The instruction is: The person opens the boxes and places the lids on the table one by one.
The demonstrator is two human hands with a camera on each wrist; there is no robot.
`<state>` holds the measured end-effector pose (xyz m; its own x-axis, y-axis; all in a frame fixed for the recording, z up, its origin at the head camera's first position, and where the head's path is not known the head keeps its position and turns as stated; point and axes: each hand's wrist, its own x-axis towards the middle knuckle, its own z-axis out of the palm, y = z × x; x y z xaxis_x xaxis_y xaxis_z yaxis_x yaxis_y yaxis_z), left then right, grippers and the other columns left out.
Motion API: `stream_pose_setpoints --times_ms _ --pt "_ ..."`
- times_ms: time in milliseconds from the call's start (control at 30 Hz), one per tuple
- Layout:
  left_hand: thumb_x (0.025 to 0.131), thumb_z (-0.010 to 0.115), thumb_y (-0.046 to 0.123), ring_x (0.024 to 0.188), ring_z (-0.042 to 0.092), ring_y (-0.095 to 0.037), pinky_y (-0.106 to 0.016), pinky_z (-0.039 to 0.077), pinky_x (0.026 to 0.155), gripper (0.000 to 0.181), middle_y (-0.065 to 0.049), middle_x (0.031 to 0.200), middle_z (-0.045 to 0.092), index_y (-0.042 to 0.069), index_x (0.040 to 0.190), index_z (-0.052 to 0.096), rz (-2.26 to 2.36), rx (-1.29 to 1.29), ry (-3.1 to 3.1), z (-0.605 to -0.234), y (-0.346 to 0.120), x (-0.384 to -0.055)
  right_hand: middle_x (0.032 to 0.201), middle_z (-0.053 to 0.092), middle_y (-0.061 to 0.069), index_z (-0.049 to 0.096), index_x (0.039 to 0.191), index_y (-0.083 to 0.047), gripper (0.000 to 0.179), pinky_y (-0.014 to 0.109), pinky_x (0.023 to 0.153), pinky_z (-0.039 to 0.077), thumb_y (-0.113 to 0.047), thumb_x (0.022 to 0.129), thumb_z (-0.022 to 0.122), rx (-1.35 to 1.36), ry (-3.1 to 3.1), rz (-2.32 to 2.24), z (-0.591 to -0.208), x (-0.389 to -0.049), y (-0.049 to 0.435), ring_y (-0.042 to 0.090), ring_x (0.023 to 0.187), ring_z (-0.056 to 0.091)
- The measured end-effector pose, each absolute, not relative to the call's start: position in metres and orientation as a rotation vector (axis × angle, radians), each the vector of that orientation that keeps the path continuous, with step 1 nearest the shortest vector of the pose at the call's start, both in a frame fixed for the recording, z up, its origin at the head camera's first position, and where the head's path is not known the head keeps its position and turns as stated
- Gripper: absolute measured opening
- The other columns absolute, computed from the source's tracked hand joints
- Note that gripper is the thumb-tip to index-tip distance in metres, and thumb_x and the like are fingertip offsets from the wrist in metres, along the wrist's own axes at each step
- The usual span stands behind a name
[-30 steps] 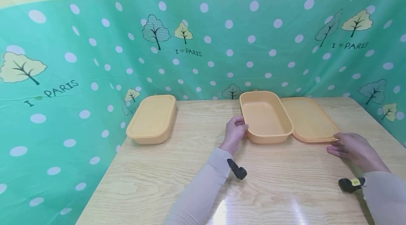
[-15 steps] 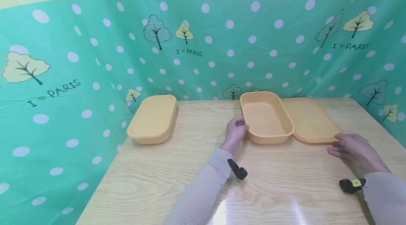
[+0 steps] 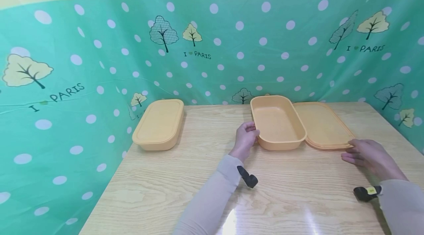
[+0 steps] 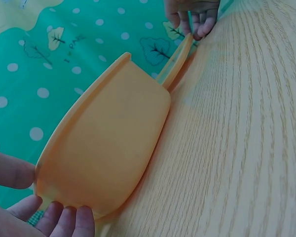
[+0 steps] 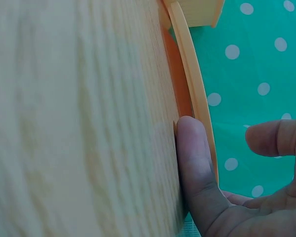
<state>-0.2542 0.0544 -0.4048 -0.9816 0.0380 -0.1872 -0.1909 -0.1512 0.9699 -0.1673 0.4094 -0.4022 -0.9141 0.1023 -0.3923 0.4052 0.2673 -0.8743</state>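
In the head view, an orange-yellow plastic food container stands lidless on the table. My left hand holds it at its near left corner; in the left wrist view the thumb meets the rim and the bent fingers lie against the wall below. To the container's right lies a matching flat lid. My right hand is at the lid's near right corner. The right wrist view shows a finger against the lid's edge, close over the table, with the thumb spread apart above.
A second container with its lid on stands at the table's left side. Behind and on the left hangs a green dotted cloth with printed trees. The wood-grain table reaches toward me. Small black cameras sit on both wrists.
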Motion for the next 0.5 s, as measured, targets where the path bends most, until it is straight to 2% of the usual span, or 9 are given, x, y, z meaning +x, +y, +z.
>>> stream_pose_setpoints --times_ms 133,333,500 --pt "0.081 0.062 -0.005 0.082 0.06 -0.018 -0.043 0.052 0.083 0.039 -0.012 0.107 0.062 0.001 0.12 0.058 2.262 -0.175 1.941 -0.4047 0.0543 -0.2539 0.121 0.037 0.036 -0.006 0.137 0.025 0.071 0.033 0.082 0.055 -0.028 0.102 0.025 0.485 2.28 -1.695 -0.4024 -0.1679 0.4095 0.013 0.083 0.068" --pt "0.081 0.063 -0.004 0.083 0.06 -0.018 -0.042 0.052 0.083 0.039 -0.013 0.108 0.062 0.001 0.12 0.058 2.26 -0.172 1.938 -0.4048 0.0543 -0.2543 0.131 0.025 0.044 -0.01 0.136 0.025 0.073 0.032 0.082 0.054 -0.03 0.102 0.024 0.478 2.266 -1.683 -0.4019 -0.167 0.4101 0.01 0.083 0.067" --pt "0.082 0.063 -0.004 0.084 0.06 -0.018 -0.042 0.052 0.083 0.039 -0.012 0.109 0.062 0.001 0.121 0.058 2.26 -0.167 1.935 -0.4058 0.0544 -0.255 0.131 0.024 0.044 -0.01 0.136 0.025 0.073 0.031 0.082 0.054 -0.03 0.102 0.024 0.47 2.274 -1.681 -0.4022 -0.1672 0.4104 0.01 0.083 0.067"
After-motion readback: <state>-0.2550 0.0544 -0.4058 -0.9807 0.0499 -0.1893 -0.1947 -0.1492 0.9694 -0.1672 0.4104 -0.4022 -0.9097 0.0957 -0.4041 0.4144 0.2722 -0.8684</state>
